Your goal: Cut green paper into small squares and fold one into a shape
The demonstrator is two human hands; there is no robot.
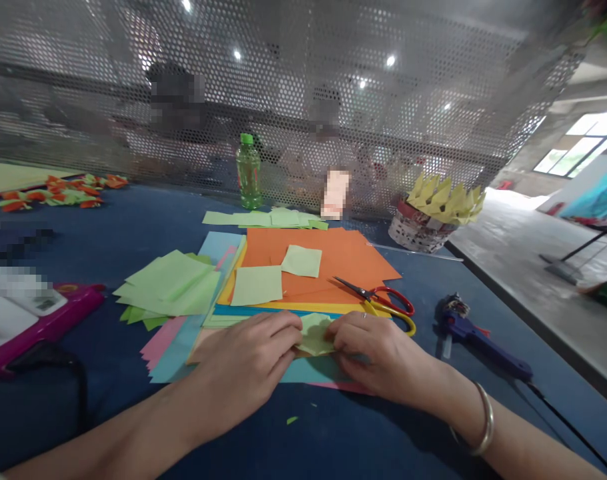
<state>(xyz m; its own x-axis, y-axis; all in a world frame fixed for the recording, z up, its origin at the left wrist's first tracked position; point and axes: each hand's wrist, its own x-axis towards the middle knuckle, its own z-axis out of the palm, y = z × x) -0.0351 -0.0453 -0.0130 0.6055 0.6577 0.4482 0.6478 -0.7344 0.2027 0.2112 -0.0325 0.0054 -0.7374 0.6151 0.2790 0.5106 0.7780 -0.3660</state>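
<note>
My left hand [248, 363] and my right hand [378, 357] meet over a small light green paper piece [316, 333], fingers pinched on its two sides and pressing it down onto a stack of coloured sheets. The piece looks partly folded. Beyond it lie a large orange sheet [333, 257] with two light green squares [257, 285] on top. Red and yellow scissors [386, 303] rest just past my right hand. A silver bangle sits on my right wrist.
A pile of green squares [170, 287] lies left. A blue glue gun [476, 337] with its cord lies right. A green bottle [248, 172], a basket with yellow folded papers [430, 217], orange-green paper pieces [58, 190], a pink case [38, 320] and a perforated metal screen stand behind.
</note>
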